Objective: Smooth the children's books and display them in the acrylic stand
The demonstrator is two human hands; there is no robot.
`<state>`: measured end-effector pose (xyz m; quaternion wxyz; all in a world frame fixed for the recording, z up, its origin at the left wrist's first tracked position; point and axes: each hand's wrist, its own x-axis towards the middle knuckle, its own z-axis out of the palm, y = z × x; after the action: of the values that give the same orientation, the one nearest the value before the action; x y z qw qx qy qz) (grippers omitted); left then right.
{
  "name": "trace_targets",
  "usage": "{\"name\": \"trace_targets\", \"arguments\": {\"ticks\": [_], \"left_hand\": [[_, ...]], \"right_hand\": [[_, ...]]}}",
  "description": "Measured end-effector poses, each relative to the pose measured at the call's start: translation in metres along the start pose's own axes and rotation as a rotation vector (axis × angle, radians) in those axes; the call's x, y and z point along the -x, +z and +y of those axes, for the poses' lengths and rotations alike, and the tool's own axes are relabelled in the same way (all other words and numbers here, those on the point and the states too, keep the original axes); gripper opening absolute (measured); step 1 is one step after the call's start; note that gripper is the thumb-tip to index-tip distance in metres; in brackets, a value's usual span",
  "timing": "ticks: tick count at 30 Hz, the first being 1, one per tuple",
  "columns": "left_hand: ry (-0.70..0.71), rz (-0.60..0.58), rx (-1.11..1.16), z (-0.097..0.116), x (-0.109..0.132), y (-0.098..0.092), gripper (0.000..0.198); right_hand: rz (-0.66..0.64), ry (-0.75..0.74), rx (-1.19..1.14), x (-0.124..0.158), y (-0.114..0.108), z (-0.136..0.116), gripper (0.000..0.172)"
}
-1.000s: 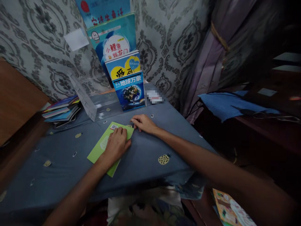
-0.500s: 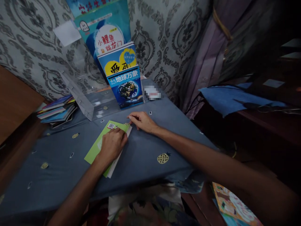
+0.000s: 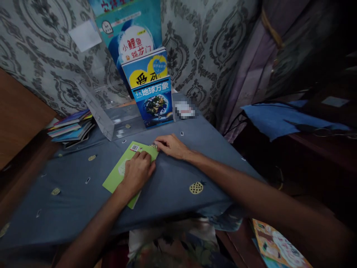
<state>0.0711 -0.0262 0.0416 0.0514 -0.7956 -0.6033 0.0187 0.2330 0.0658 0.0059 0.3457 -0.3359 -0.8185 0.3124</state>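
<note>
A green book (image 3: 115,180) lies slantwise on the cloth-covered table, its barcode side up. My left hand (image 3: 138,171) presses on its right half with curled fingers; the thumb lies toward the book's right edge. At the upper right corner of the book, my right hand (image 3: 171,146) is closed, thumb and fingertips pinched at the corner. How much of the corner sits between those fingers is hidden.
Behind the hands, a clear plastic stand (image 3: 96,113) holds several upright books, with a blue Earth book (image 3: 154,106) in front. A book stack (image 3: 72,128) lies at left. Orange picture books (image 3: 276,242) sit low at right, below a blue cloth (image 3: 276,121).
The green book has closed flatter, its white page edges now mostly out of sight. My right hand has come closer to its corner. The view has shifted slightly.
</note>
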Motion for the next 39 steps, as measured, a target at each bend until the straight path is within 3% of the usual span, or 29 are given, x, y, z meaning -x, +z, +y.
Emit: {"name": "trace_targets", "arguments": {"ticks": [3, 7, 10, 12, 17, 26, 32, 39], "left_hand": [[0.138, -0.001, 0.093, -0.022, 0.008, 0.001, 0.022], [0.383, -0.131, 0.258, -0.077, 0.037, 0.001, 0.056], [0.434, -0.217, 0.331, -0.111, 0.066, -0.001, 0.081], [0.418, -0.234, 0.333, -0.12, 0.08, -0.001, 0.085], [0.324, -0.161, 0.284, -0.104, 0.088, 0.008, 0.073], [0.203, 0.043, 0.163, -0.049, 0.054, 0.025, 0.046], [0.263, 0.177, 0.185, -0.033, 0.049, 0.03, 0.031], [0.276, 0.227, 0.152, -0.029, 0.051, 0.027, 0.029]], "right_hand": [[-0.018, 0.007, 0.049, 0.0, -0.001, -0.001, 0.027], [-0.051, 0.001, 0.123, -0.001, -0.002, -0.004, 0.028], [-0.058, -0.01, 0.175, -0.001, -0.001, -0.004, 0.025], [-0.064, -0.024, 0.194, -0.001, 0.001, -0.003, 0.023], [-0.073, -0.078, 0.153, -0.006, 0.009, 0.009, 0.029], [-0.105, -0.086, 0.185, -0.032, 0.021, 0.028, 0.034], [-0.084, -0.134, 0.102, 0.002, 0.021, 0.007, 0.029], [-0.103, -0.1, -0.048, 0.044, 0.018, -0.016, 0.028]]}}
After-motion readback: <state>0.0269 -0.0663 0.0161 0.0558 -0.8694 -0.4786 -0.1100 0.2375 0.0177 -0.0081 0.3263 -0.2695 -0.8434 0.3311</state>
